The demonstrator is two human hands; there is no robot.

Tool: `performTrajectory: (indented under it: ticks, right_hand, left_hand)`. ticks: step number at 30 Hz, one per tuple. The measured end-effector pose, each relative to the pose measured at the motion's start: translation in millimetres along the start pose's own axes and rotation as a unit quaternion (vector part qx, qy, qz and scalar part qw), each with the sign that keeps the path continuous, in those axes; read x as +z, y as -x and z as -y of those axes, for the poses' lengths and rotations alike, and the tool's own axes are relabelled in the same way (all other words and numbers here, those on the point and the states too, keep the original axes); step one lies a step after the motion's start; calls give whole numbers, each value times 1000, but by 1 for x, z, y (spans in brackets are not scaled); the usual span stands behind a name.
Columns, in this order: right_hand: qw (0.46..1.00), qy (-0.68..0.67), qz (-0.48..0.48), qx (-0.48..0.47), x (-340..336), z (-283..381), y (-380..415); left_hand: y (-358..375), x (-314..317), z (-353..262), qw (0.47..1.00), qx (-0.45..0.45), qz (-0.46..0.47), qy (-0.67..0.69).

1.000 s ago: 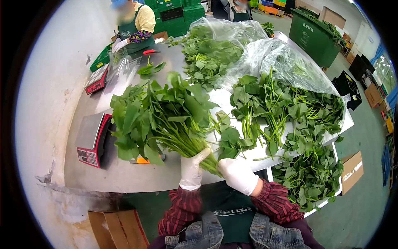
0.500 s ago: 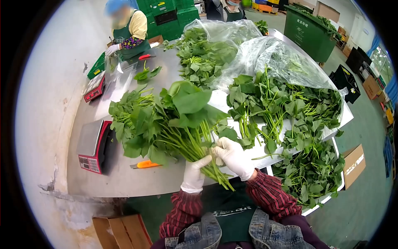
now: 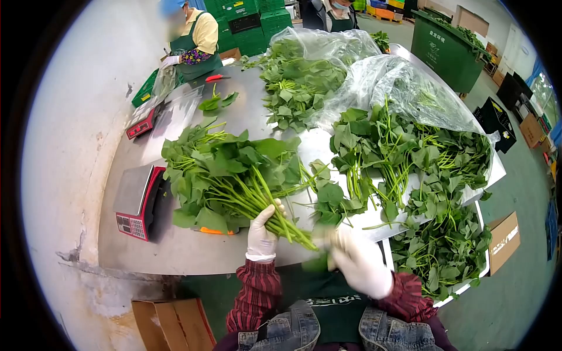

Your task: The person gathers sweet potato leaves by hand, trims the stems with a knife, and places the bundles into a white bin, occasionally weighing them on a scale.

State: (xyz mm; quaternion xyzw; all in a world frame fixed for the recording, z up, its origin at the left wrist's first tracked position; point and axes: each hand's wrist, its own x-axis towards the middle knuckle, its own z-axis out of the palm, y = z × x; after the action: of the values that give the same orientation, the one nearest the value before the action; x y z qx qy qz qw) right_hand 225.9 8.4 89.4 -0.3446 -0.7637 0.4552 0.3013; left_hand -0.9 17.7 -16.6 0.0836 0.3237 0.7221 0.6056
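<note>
Bunch [image 3: 234, 181] stems toward person, leaves away

Bright even light, fisheye black corners, right hand [image 3: 360, 263] blurred

Two gloved hands, left [image 3: 261, 233] and right [image 3: 360, 261]; one held bunch of greens [image 3: 225, 175]; two red scales, near [image 3: 139, 202] and far [image 3: 142, 121]; two plastic bags [image 3: 404, 88]; two co-workers [image 3: 196, 35]; one green bin [image 3: 445, 52].
</note>
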Motion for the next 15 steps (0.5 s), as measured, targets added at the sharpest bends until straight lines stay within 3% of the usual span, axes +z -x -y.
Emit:
performTrajectory:
  ticks: [1, 4, 6, 7, 9, 11, 13, 15]
  right_hand:
    - [981, 93, -152, -80, 6, -12, -22]
    - [975, 153, -158, -44, 10, -44, -48]
    - [995, 30, -16, 99, 16, -40, -63]
    - [994, 28, -20, 101, 21, -41, -67]
    - [979, 151, -76, -118, 30, -50, -75]
    - [987, 112, -64, -92, 34, -54, -74]
    - [988, 103, -117, -14, 40, -49, -65]
    - [976, 115, -154, -105, 46, -51, -49]
  left_hand:
    - [0, -1, 0, 1000, 23, 1, -16]
    - [15, 8, 4, 998, -3, 11, -60]
    - [22, 14, 13, 993, -1, 56, -103]
    - [28, 19, 19, 994, 0, 50, -94]
    - [25, 15, 25, 986, -24, 122, -107]
    - [23, 14, 31, 990, -9, 91, -106]
    - [22, 13, 30, 994, 10, 53, -100]
    - [22, 14, 23, 997, -26, 20, -64]
